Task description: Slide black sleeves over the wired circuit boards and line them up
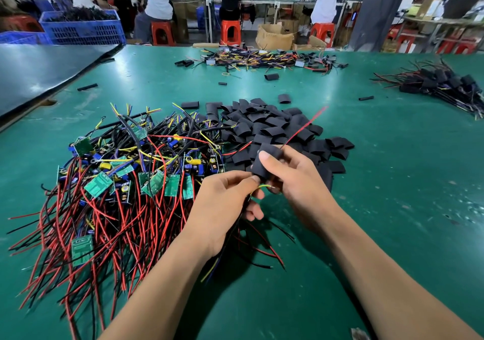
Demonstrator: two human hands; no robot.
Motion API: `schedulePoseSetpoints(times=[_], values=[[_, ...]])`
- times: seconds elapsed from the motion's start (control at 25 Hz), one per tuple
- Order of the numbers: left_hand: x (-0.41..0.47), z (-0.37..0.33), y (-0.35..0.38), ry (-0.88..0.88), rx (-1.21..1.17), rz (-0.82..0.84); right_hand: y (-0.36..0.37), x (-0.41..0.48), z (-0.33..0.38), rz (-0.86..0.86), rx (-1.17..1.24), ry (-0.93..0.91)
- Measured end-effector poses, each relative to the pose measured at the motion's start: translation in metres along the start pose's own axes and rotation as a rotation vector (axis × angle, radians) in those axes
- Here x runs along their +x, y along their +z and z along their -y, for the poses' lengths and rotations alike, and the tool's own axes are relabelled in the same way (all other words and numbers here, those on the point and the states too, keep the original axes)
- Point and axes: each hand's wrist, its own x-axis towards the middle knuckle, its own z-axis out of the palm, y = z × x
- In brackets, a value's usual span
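My right hand (290,179) grips a black sleeve (267,160) between thumb and fingers; a red wire (305,126) runs out of its top. My left hand (222,203) pinches the yellow and black wires (258,190) that leave the sleeve's lower end, with more wires hanging below the palm. The board inside the sleeve is hidden. A big pile of green wired circuit boards (117,179) with red and black leads lies at left. A heap of loose black sleeves (272,127) lies just behind my hands.
A row of sleeved boards (442,85) lies at the far right of the green table (392,182). Another tangle of wired parts (262,58) sits at the far edge. A dark panel (39,69) covers the left corner. Seated people and blue crates (83,26) are beyond.
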Motion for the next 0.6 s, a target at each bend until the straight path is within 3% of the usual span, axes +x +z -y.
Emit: schedulePoseSetpoints(times=[0.2,0.4,0.6], values=[[0.001,-0.002,0.001,-0.009,-0.142,-0.036,0.014,-0.004,-0.006,-0.006,0.2,0.01],[-0.001,-0.002,0.005,-0.006,-0.116,-0.021,0.009,-0.002,-0.002,-0.006,0.145,0.001],[0.0,-0.007,0.002,-0.102,-0.25,0.079,0.006,-0.001,0.007,0.033,0.163,0.06]])
